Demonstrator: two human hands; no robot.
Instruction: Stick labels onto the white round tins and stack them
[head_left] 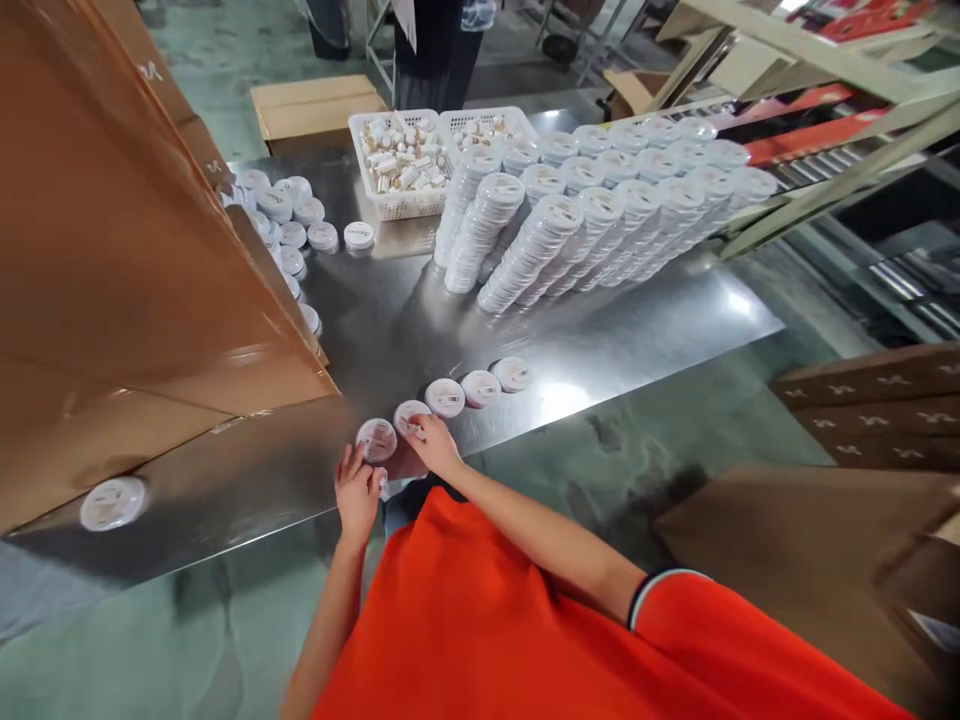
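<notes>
Several round white tins lie in a row near the front edge of a steel table (615, 340). My left hand (357, 492) has its fingers curled round the leftmost tin (376, 438). My right hand (433, 443) rests its fingers on the second tin (409, 413). Three more tins (480, 387) continue the row to the right, untouched. My orange sleeves show below the hands.
Tall leaning stacks of white tins (592, 215) fill the table's back right. Two white baskets (397, 165) of small parts stand behind them. A big brown carton (127, 250) occupies the left, with loose tins (289, 215) beside it and one (112, 502) at the front left. Another person stands at the far end.
</notes>
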